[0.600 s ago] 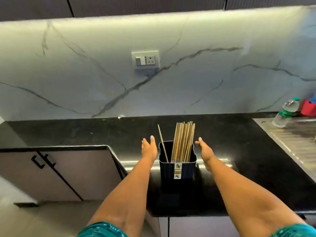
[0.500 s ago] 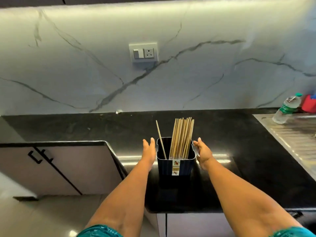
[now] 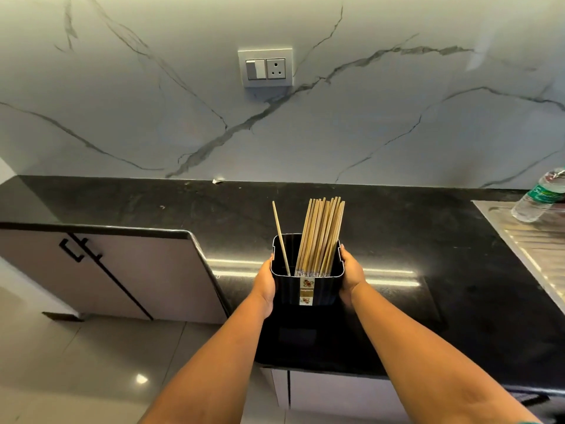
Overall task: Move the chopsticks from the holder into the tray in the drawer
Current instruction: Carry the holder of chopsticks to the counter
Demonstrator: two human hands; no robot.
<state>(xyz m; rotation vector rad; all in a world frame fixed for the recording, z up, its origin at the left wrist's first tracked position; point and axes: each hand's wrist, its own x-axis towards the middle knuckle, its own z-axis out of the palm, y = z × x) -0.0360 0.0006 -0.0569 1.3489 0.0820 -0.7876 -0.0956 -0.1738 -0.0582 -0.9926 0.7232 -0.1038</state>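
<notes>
— Where are we holding the holder [image 3: 306, 289]?

— We are clasping it from both sides: our left hand [image 3: 265, 283] is pressing against its left wall and our right hand [image 3: 351, 275] against its right wall, so the dark box is sitting between our palms above the black desk [image 3: 428, 240].

— And our fingers?

— They are wrapping round the far side of the holder, mostly hidden; only the tips are showing at the rim. Whether it is lifted or still resting on the desk, we cannot tell.

— The chopsticks [image 3: 321, 234]?

— They are standing upright inside, a bundle leaning nearer our right fingers, with one single stick [image 3: 280, 237] leaning nearer our left fingers. A water bottle [image 3: 539, 197] is lying well apart, beyond our right hand.
</notes>
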